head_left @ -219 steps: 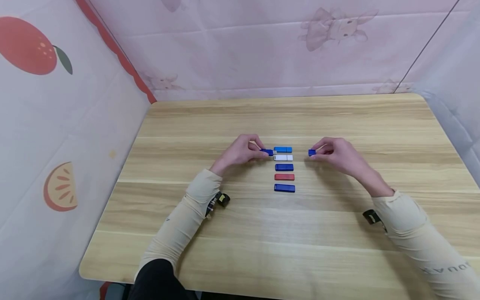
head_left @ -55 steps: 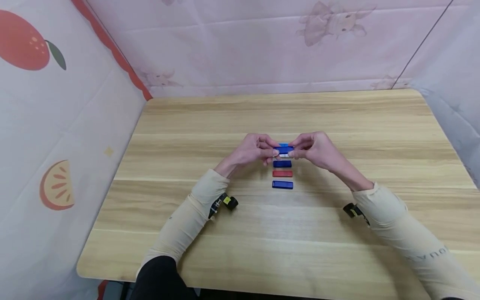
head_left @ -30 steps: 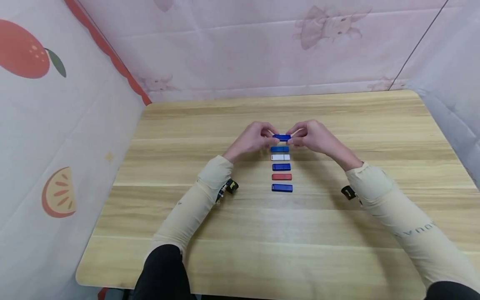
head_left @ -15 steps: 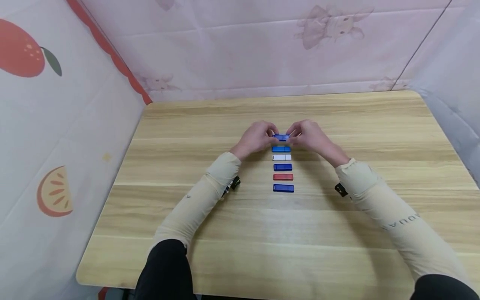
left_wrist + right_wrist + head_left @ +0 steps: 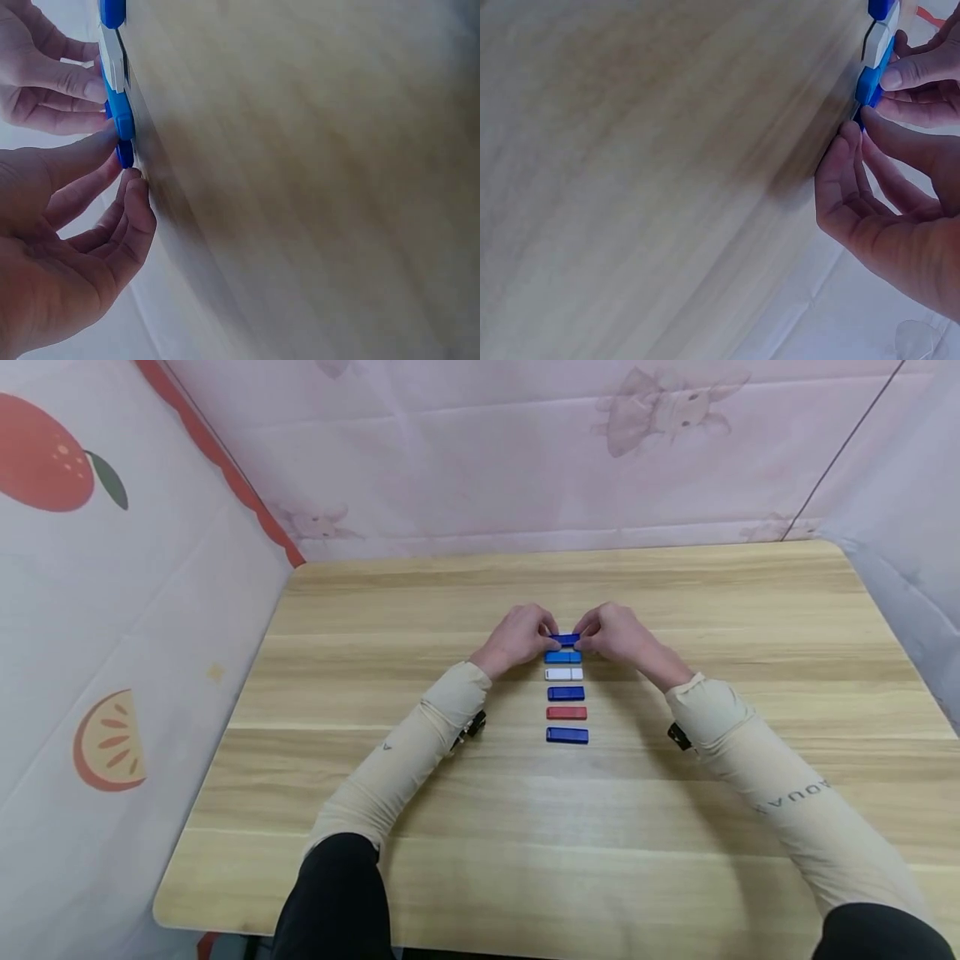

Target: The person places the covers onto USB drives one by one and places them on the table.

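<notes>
At the far end of a column of USB sticks, a dark blue USB stick [image 5: 566, 640] lies crosswise between my hands, its cap on. My left hand [image 5: 519, 635] pinches its left end with thumb and fingers. The right end is pinched by my right hand [image 5: 615, 635]. Just nearer lies a light blue USB stick [image 5: 562, 657], followed by a white one [image 5: 564, 674]. In the left wrist view the held stick is mostly hidden behind my thumb and the light blue stick [image 5: 124, 118]; the right wrist view shows my right fingertips [image 5: 849, 131] close to the table.
Closer to me the column continues with another dark blue stick [image 5: 566, 693], a red stick [image 5: 567, 713] and a longer dark blue stick [image 5: 567, 736]. They lie roughly parallel on the wooden table [image 5: 480, 860]. Printed cloth walls [image 5: 480, 468] stand behind and beside it.
Earlier my left hand held the dark blue stick with its plug bare and my right its cap. The two came together, then moved beyond the light blue stick; lately the stick shifted slightly nearer the column.
</notes>
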Demonstrator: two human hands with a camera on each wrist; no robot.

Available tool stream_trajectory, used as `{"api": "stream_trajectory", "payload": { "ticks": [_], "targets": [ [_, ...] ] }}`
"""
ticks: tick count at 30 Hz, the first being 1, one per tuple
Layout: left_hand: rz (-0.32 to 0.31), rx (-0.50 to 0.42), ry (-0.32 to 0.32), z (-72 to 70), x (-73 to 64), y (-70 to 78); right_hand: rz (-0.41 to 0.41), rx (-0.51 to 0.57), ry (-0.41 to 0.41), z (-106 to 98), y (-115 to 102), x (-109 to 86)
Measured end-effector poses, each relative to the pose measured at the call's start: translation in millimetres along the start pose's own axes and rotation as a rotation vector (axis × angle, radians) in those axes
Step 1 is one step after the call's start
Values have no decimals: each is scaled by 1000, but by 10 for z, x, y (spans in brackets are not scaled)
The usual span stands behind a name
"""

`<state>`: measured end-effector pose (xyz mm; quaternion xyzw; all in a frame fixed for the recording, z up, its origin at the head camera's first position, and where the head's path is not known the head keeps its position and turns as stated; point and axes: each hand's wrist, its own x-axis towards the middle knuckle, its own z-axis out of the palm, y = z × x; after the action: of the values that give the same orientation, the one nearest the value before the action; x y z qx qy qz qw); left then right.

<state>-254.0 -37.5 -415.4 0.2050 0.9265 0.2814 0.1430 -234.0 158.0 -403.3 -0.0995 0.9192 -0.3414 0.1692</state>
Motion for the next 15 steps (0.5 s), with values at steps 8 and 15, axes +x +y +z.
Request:
{"api": "stream_trajectory", "payload": {
  "ticks": [8,15],
  "targets": [
    [-10,-1,7,-4,-22,-10,-24,-28,-11,23,-17,9],
    [-19,-1,7,-32,-56,-24,-5,0,15,2,15,-42]
  ]
}}
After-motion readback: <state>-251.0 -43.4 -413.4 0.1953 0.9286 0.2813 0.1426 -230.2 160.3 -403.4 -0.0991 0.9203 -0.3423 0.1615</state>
